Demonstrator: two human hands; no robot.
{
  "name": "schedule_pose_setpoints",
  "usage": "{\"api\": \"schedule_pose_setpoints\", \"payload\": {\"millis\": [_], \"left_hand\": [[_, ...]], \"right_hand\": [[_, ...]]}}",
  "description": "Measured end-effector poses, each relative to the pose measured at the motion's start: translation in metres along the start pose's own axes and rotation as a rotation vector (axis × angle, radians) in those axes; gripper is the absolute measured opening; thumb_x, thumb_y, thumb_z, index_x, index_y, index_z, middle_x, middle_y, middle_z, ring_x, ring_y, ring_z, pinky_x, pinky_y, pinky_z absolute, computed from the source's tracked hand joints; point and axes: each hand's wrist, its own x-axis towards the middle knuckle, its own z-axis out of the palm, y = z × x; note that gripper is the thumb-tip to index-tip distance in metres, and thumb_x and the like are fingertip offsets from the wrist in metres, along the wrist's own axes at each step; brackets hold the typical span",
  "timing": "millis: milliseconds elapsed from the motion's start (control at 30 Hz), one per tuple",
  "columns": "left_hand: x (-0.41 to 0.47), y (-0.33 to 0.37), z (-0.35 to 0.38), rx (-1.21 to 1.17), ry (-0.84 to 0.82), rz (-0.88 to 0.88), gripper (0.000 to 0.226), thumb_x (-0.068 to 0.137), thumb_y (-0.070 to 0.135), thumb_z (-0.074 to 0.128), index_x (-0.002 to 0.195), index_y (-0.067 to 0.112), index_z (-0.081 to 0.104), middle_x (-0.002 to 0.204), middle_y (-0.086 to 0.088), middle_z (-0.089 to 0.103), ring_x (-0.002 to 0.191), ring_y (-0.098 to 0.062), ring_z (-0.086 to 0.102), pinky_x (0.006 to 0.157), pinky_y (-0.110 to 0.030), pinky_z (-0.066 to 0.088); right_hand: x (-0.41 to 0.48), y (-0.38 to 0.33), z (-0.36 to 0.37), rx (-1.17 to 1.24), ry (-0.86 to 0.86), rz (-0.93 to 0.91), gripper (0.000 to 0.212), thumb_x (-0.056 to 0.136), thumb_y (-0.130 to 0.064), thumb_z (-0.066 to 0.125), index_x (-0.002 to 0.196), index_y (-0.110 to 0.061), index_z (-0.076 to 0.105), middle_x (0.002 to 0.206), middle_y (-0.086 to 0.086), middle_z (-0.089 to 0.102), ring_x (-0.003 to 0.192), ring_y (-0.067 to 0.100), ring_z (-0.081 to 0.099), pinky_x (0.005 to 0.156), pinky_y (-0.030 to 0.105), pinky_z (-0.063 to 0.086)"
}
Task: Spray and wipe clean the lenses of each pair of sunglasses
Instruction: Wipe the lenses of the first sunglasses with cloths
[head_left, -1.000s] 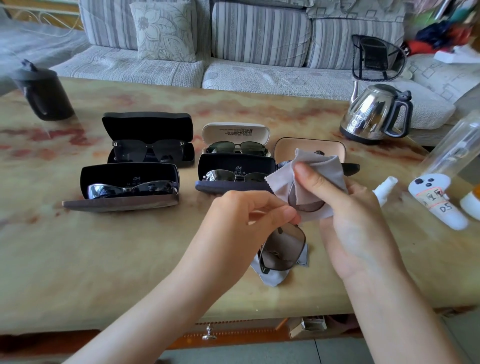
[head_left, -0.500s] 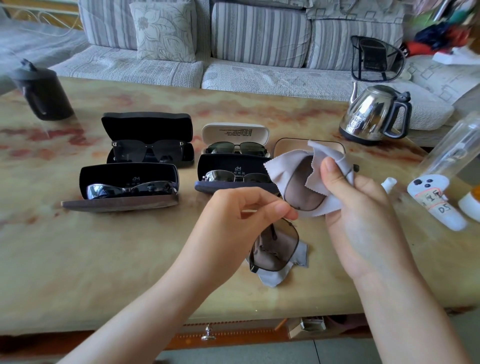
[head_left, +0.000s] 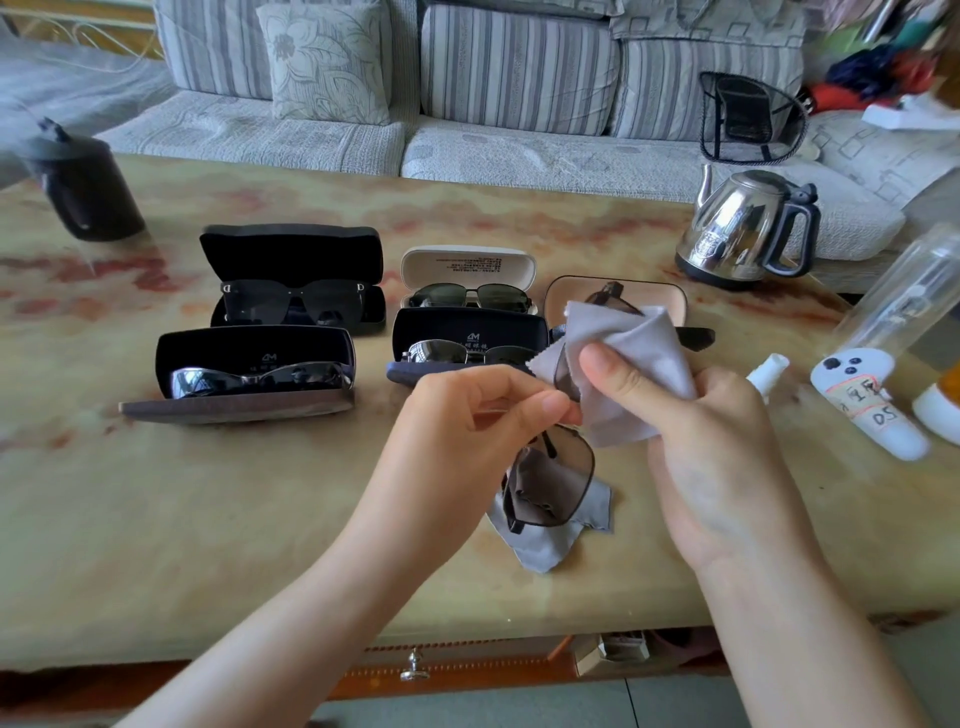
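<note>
A: Changed in the last second?
B: Opened the cloth (head_left: 623, 358) briefly, bared the far lens (head_left: 565, 371), then closed it again under the right thumb (head_left: 613, 371). Looks like one rub stroke finishing. So, mid-wipe on that lens, with the near lens (head_left: 550, 493) not yet wrapped.
A: Grip?
B: Pinching the sunglasses (head_left: 558, 467), seemingly at the bridge, with the left hand (head_left: 467, 421), fingers (head_left: 540, 405) pressed together on the frame. Clamping cloth onto the far lens with the right hand (head_left: 722, 467): thumb on top, other fingers curled behind.
A: Where, and lying how?
B: Held in the air just in front of the tan case (head_left: 670, 296), above the table (head_left: 234, 519). Long axis pointing away from the body toward that case: one lens far, mostly inside the cloth; one near, hanging bare over the cloth's loose tail.
A: Anything else?
B: Spray bottle (head_left: 768, 370) right of the case; four more cased pairs (head_left: 296, 301) left of it.
</note>
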Motion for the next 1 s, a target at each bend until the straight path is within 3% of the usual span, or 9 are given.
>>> {"api": "schedule_pose_setpoints", "payload": {"millis": [133,300,467,600,800,933,1000], "left_hand": [[0.0018,-0.0011,-0.0020,-0.034,0.035,0.008,0.015,0.089,0.014,0.064,0.078,0.015,0.073,0.075,0.009,0.074,0.068,0.004,0.066,0.065,-0.006,0.045],[0.0016,0.0020,-0.0014,-0.049,0.026,0.003,0.016,0.089,0.012,0.063,0.077,0.014,0.072,0.066,0.010,0.072,0.062,0.004,0.066,0.061,-0.006,0.045],[-0.0005,0.0059,0.0001,0.006,0.008,0.007,0.016,0.089,0.012,0.064,0.076,0.016,0.072,0.067,0.011,0.072,0.061,0.007,0.064,0.060,-0.002,0.041],[-0.0013,0.0048,0.0011,0.072,0.026,0.015,0.018,0.087,0.016,0.067,0.071,0.023,0.072,0.070,0.015,0.072,0.065,0.008,0.063,0.063,-0.003,0.041],[-0.0005,-0.0011,0.0000,0.078,0.029,-0.004,0.009,0.086,0.017,0.069,0.079,0.020,0.074,0.076,0.014,0.074,0.071,0.007,0.066,0.069,-0.005,0.044],[-0.0005,0.0002,0.0001,0.114,0.044,0.002,0.012,0.085,0.018,0.070,0.076,0.024,0.074,0.076,0.014,0.073,0.071,0.005,0.066,0.068,-0.004,0.043],[-0.0010,0.0008,0.0014,0.173,0.029,0.020,0.016,0.086,0.020,0.069,0.073,0.028,0.073,0.075,0.017,0.072,0.074,0.006,0.065,0.069,-0.005,0.042]], "right_hand": [[-0.0032,0.0027,0.0012,-0.027,-0.075,0.013,0.028,0.055,-0.029,0.076,0.078,-0.012,0.075,0.084,0.006,0.074,0.082,0.014,0.067,0.080,0.028,0.050],[-0.0040,-0.0002,0.0015,-0.013,-0.083,-0.007,0.036,0.053,-0.026,0.077,0.085,-0.012,0.074,0.086,0.006,0.076,0.080,0.013,0.068,0.072,0.020,0.054],[-0.0049,-0.0012,0.0046,0.000,-0.045,-0.033,0.028,0.053,-0.023,0.078,0.078,-0.013,0.071,0.066,-0.002,0.071,0.060,0.006,0.065,0.058,0.016,0.051],[-0.0048,-0.0002,0.0054,-0.050,-0.055,-0.059,0.027,0.057,-0.027,0.078,0.077,-0.011,0.073,0.069,0.001,0.071,0.063,0.008,0.064,0.061,0.018,0.052],[-0.0024,0.0024,0.0009,-0.038,-0.185,0.019,0.039,0.065,-0.019,0.075,0.097,0.003,0.071,0.102,0.029,0.069,0.089,0.038,0.066,0.072,0.026,0.051],[-0.0036,-0.0032,0.0010,0.008,-0.218,0.022,0.029,0.063,-0.019,0.074,0.089,-0.007,0.075,0.092,0.013,0.076,0.087,0.027,0.070,0.071,0.021,0.053],[-0.0048,-0.0048,0.0038,0.042,-0.179,0.012,0.022,0.060,-0.018,0.074,0.080,-0.010,0.074,0.080,0.006,0.076,0.077,0.016,0.071,0.065,0.017,0.053]]}}
